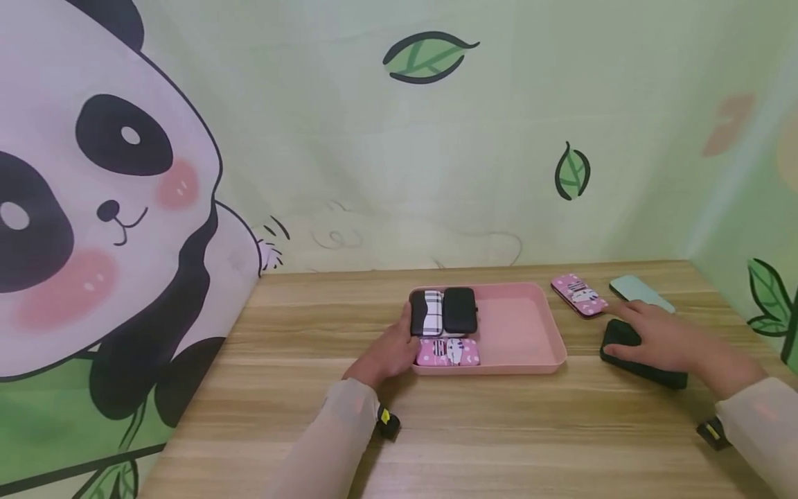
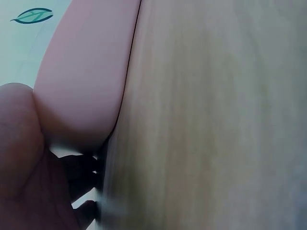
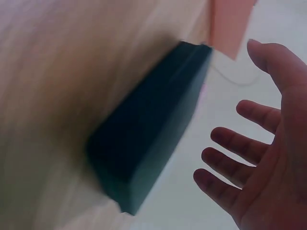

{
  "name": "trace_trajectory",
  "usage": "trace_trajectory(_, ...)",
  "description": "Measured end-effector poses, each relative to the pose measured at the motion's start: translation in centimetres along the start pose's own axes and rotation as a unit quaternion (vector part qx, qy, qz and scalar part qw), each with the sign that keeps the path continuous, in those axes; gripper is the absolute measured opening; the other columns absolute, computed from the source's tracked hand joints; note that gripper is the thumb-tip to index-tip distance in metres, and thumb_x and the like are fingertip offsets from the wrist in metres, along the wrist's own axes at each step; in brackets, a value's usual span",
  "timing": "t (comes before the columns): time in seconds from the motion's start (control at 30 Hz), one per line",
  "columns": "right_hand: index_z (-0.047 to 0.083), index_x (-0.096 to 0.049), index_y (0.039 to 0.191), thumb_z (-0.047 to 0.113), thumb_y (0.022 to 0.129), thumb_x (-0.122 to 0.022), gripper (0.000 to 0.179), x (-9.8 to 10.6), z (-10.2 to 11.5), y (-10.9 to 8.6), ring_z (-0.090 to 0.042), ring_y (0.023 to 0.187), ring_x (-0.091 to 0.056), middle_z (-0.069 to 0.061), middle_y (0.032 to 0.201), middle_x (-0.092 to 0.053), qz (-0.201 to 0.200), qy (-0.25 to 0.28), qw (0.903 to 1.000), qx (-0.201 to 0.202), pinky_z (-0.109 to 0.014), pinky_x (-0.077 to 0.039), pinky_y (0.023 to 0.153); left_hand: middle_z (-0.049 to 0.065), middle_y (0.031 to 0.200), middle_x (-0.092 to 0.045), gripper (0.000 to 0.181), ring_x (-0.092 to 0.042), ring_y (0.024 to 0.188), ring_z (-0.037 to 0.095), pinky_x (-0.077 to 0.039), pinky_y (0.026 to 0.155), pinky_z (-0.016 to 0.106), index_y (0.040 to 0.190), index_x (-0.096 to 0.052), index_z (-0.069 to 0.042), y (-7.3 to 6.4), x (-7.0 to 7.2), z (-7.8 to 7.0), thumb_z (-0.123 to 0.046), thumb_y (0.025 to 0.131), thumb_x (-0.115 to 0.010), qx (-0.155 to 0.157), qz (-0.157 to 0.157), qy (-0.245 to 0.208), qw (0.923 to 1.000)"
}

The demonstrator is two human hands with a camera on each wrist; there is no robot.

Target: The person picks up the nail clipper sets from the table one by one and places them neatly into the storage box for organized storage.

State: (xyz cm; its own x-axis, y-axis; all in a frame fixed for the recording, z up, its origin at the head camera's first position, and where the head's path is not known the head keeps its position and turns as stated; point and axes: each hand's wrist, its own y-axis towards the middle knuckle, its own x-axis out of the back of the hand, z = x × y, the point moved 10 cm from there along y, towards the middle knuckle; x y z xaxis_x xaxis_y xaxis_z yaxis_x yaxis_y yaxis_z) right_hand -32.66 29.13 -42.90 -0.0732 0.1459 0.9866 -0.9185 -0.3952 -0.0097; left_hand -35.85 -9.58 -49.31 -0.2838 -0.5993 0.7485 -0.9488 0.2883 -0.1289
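Right grip (image 1: 667, 339) hangs loose, empty, over the dark case (image 1: 657, 373) on the bench (image 1: 499, 430), left grip (image 1: 389, 350) clutches the pink tray (image 1: 524, 319), and that case looks light, stiffish, best pinched across its long sides.

Your one pink tray (image 1: 520, 322) holds three: one plaid case (image 1: 431, 313), one black case (image 1: 460, 310) and one pink case (image 1: 447, 352). On your one counter (image 1: 499, 430), outside it, you have three more: a second pink case (image 1: 579, 296), one pale green case (image 1: 639, 290) and one dark case (image 3: 148, 127). On the wall (image 1: 312, 138) you see one panda (image 1: 112, 201) and two loose leaves (image 1: 430, 57) (image 1: 572, 173).
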Motion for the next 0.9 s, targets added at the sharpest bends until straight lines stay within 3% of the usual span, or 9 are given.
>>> trace_trajectory(0.3, 0.002, -0.052, 0.14, 0.059, 0.083, -0.072, 0.082, -2.3, -1.3, -0.8, -0.049, 0.11, -0.057, -0.034, 0.131, -0.051, 0.024, -0.005, 0.9997, -0.004, -0.061, -0.05, 0.083, 0.007, 0.168, -0.016, 0.076, -0.04, 0.136, 0.02, -0.024, 0.121, 0.043, 0.161, 0.007, -0.015, 0.0, -0.5, 0.4, -0.03, 0.102, -0.038, 0.01, 0.011, 0.002, 0.9999)
trace_trajectory(0.57, 0.002, -0.049, 0.14, 0.056, 0.077, -0.078, 0.088, -2.9, -2.0, -0.7, -0.047, 0.106, -0.059, -0.038, 0.129, -0.05, 0.038, 0.004, 0.9992, -0.011, -0.061, -0.05, 0.082, 0.016, 0.164, -0.026, 0.075, -0.044, 0.134, 0.022, -0.027, 0.12, 0.042, 0.161, 0.005, -0.007, 0.0, -0.1, -0.3, -0.025, 0.102, -0.039, -0.012, -0.001, 0.024, 0.9996)
trace_trajectory(0.9, 0.002, -0.043, 0.144, 0.059, 0.077, -0.077, 0.094, -3.7, -2.5, -0.2, -0.044, 0.102, -0.061, -0.04, 0.13, -0.048, 0.063, 0.02, 0.9977, -0.015, -0.06, -0.05, 0.081, 0.014, 0.165, -0.024, 0.076, -0.043, 0.135, 0.021, -0.025, 0.12, 0.041, 0.161, 0.004, -0.007, 0.0, 0.2, 0.0, -0.025, 0.101, -0.04, -0.01, -0.004, 0.021, 0.9997)
